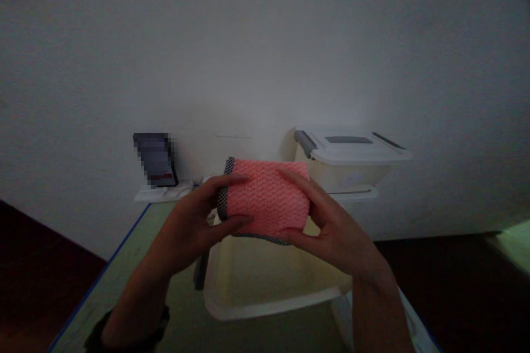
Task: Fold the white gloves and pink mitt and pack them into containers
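Note:
A folded pink knitted cloth [268,196] with a black-and-white checked edge is held up in the middle of the view. My left hand [202,218] grips its left end, thumb and fingers closed on the cloth. On the right end my right hand [327,220] has the same kind of hold. Below the cloth stands an open, pale plastic bin [273,309]; the hands and cloth hide part of its far side. The cloth is above the bin's opening, and the fingers behind it are hidden.
A lidded storage box [343,171] with grey latches sits at the back right against the wall [265,55]. A tablet or phone-like screen [157,160], pixelated, leans at the back left on a white base [165,193]. The green tabletop [136,248] has a blue edge.

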### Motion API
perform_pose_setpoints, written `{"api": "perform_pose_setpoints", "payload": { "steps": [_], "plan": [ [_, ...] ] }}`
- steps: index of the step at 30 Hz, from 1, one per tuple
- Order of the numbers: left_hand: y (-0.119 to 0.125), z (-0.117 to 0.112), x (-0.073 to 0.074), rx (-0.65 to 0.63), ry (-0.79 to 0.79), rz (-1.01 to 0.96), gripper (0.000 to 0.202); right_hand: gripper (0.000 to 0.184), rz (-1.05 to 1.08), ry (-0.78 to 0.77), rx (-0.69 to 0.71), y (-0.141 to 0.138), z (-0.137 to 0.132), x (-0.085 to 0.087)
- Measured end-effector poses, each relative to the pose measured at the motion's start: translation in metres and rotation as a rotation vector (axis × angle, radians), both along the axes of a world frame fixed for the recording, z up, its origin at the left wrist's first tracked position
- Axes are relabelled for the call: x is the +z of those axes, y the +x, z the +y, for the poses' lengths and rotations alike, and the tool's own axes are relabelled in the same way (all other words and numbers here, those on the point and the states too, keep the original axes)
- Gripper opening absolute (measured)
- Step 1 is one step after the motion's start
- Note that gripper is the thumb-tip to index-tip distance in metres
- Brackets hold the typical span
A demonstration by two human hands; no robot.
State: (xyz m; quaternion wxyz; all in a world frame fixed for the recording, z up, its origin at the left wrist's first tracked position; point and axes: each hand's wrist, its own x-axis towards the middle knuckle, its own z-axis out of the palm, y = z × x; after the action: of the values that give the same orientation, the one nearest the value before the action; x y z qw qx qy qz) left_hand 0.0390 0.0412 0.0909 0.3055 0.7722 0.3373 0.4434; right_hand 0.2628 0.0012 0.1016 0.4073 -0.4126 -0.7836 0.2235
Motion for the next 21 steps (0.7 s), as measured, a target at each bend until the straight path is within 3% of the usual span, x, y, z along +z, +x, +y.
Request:
{"api": "perform_pose_setpoints", "payload": {
  "steps": [5, 10, 17, 21],
  "plan": [
    [-0.0037, -0.0006, 0.0040, 0.044, 0.101, 0.160, 0.049, 0.074, -0.166, 0.071, -0.046, 0.0030, 0.0009, 0.0002],
    [-0.0039, -0.0017, 0.0064, 0.042, 0.075, 0.281, 0.055, 0.063, -0.231, 0.151, -0.093, 0.0040, 0.0029, 0.0012],
    [-0.0029, -0.0023, 0.0056, 0.017, 0.031, 0.219, 0.061, 0.051, -0.212, 0.161, -0.124, 0.0034, 0.0031, 0.0023],
    [-0.0034, -0.0016, 0.0047, 0.022, 0.038, 0.184, 0.059, 0.067, -0.238, 0.129, -0.095, 0.0045, 0.0009, 0.0013]
  ]
}}
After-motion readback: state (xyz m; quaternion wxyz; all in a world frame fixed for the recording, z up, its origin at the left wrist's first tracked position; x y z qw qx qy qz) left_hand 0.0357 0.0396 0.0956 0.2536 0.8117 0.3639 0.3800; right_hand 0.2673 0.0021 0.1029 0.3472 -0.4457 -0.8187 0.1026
